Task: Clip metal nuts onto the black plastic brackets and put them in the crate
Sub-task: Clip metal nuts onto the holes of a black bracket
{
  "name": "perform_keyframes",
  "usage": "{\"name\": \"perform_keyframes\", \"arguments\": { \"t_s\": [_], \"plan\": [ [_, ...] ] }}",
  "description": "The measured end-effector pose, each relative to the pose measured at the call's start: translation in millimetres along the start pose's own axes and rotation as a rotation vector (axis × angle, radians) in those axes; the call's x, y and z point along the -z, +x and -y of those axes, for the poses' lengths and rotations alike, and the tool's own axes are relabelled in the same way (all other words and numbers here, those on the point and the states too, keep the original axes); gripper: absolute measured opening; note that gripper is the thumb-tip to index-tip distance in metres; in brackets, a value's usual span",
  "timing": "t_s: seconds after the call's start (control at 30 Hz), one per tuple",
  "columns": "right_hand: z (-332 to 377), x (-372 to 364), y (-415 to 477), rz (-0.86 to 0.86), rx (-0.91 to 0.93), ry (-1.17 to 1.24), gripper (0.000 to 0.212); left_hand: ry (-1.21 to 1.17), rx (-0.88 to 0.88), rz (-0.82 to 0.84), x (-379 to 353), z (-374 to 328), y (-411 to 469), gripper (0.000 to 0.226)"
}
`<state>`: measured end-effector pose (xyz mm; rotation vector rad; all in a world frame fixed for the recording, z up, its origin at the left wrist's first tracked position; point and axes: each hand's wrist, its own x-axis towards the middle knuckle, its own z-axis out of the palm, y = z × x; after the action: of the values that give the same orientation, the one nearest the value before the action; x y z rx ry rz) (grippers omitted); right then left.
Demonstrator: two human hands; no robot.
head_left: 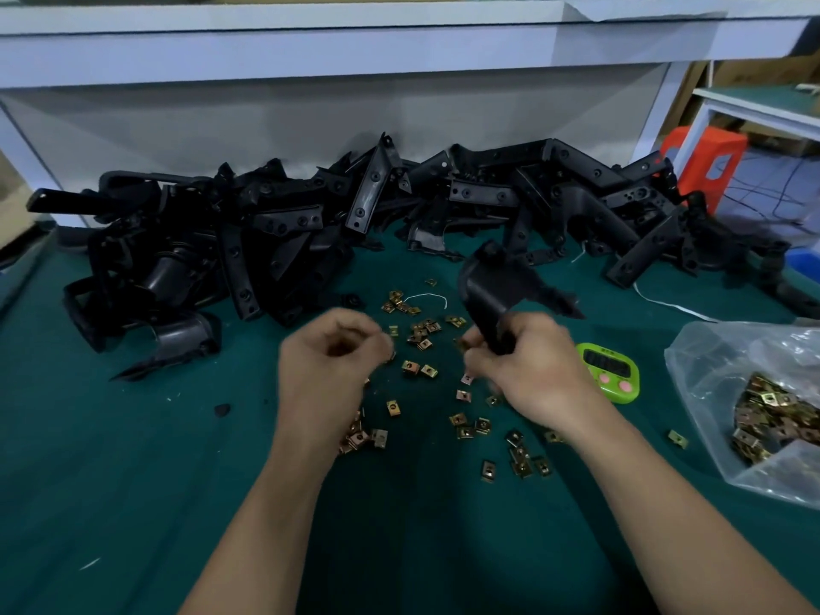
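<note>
My right hand (528,370) grips the lower end of a black plastic bracket (497,286), which stands up and tilts away over the green mat. My left hand (330,361) hovers to the left of it with the fingers curled in; it is blurred, and I cannot make out whether a nut sits in them. Several brass-coloured metal nuts (419,335) lie scattered on the mat between and below both hands. No crate is in view.
A long heap of black brackets (275,224) runs across the back of the green table (133,481). A clear bag of nuts (763,406) lies at the right. A green timer (610,370) sits beside my right hand. An orange stool (705,157) stands at the far right.
</note>
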<state>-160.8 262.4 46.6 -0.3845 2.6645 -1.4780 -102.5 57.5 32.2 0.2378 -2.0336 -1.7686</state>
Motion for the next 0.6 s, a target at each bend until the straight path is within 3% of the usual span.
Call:
{"name": "perform_keyframes", "arguments": {
  "t_s": [0.03, 0.1, 0.2, 0.3, 0.4, 0.5, 0.6],
  "plan": [
    [-3, 2, 1, -0.073, 0.053, -0.256, 0.011, 0.082, -0.025, -0.08, 7, 2, 3, 0.022],
    [-6, 1, 0, -0.108, 0.077, -0.517, 0.017, 0.288, -0.048, -0.058, 16, 3, 4, 0.022],
    [-13, -10, -2, -0.081, 0.091, -0.584, 0.034, 0.625, 0.002, 0.17, 14, 4, -1, 0.014],
    [-13, -11, 0, -0.07, 0.106, -0.553, 0.031, 0.843, 0.097, 0.318, 7, 5, -4, 0.014],
    [-12, -10, -1, -0.1, 0.12, -0.52, 0.034, 0.828, 0.101, 0.287, 6, 7, -5, 0.009],
    [-12, -11, -1, -0.123, 0.128, -0.508, 0.039, 0.737, -0.026, 0.153, 2, 9, -9, 0.011],
    [-13, -11, -1, -0.119, 0.131, -0.531, 0.034, 0.433, -0.029, 0.002, -7, 4, -12, 0.022]
  ]
}}
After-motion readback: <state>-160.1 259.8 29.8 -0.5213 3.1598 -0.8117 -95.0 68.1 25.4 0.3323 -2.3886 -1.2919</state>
